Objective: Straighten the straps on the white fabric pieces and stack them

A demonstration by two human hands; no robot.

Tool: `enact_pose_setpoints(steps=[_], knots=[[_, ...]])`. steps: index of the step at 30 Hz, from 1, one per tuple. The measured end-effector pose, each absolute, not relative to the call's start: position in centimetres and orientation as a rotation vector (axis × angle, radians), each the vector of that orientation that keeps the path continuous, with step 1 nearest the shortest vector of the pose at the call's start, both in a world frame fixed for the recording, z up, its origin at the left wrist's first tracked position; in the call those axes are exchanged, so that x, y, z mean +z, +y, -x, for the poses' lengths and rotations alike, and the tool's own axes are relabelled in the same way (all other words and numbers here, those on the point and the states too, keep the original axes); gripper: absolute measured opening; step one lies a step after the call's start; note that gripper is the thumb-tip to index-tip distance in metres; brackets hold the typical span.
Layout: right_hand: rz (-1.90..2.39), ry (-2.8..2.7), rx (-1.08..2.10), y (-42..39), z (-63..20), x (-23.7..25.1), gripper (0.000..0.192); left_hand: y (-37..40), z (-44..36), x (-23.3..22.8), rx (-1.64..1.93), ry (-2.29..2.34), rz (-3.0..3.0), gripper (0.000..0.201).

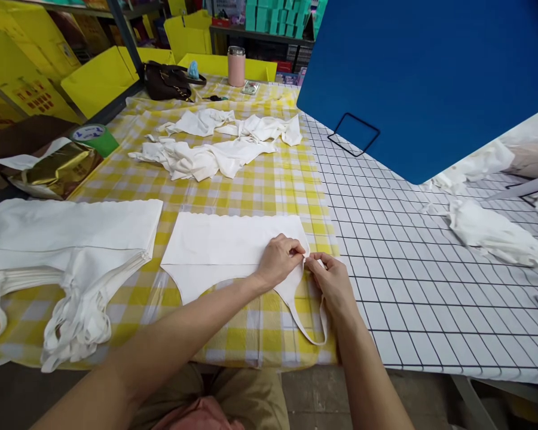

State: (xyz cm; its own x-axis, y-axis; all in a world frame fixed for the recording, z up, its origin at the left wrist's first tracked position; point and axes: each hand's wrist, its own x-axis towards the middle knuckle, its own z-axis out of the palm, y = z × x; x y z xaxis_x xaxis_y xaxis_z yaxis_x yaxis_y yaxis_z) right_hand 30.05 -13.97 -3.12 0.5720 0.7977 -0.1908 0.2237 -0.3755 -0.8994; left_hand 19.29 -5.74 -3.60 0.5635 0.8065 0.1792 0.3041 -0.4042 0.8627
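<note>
Two hands are meeting at the right edge of a white garment (226, 245) that is lying flat on the yellow checked cloth (269, 185), near the front of the table. The left hand (278, 260) is pinching the fabric at its right corner, fingers closed tight on the edge; the right hand (332, 280) is pinching just beside it, fingertips closed on the same edge where a thin strap (305, 319) is looping down toward the table's front — the two hands are almost touching.

The fold line across the garment is looking straight, and keeping it so seems to be the point here: holding the corner flat with one hand while the other is drawing the strap in, without dragging the body of the cloth — a sideways tug would likely skew the layers.

To the left, a stack of folded white pieces (67, 239) is sitting with its straps hanging off the table edge. Further back, a heap of loose white garments (219, 143) is waiting, and beyond it a pink tumbler (236, 67) and a dark bag (167, 81).
</note>
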Motion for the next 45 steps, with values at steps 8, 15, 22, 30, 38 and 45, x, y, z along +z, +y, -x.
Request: enact_pose_setpoints(steps=[8,15,22,30,38,45], knots=[[1.798,-0.715,0.907,-14.09,-30.03,-3.14,0.032,-5.86,-19.30,-3.50,0.776,0.899,-1.981,0.016],[1.794,-0.732,0.876,-14.12,-29.99,-3.40,0.034,-6.00,-19.13,-3.23,0.753,0.889,-2.009,0.012],[1.831,-0.755,0.822,-14.12,-29.71,-2.98,0.031,-5.93,-19.12,-3.20,0.732,0.869,-1.997,0.012],[1.831,-0.764,0.800,-14.08,-29.61,-2.65,0.032,-5.83,-19.21,-3.12,0.703,0.867,-2.047,0.012],[1.846,-0.762,0.805,-14.06,-29.61,-2.73,0.031,-5.81,-19.22,-3.15,0.687,0.878,-2.051,0.016],[1.847,-0.796,0.792,-14.10,-29.71,-2.89,0.031,-5.79,-19.25,-3.01,0.680,0.865,-2.046,0.009]])
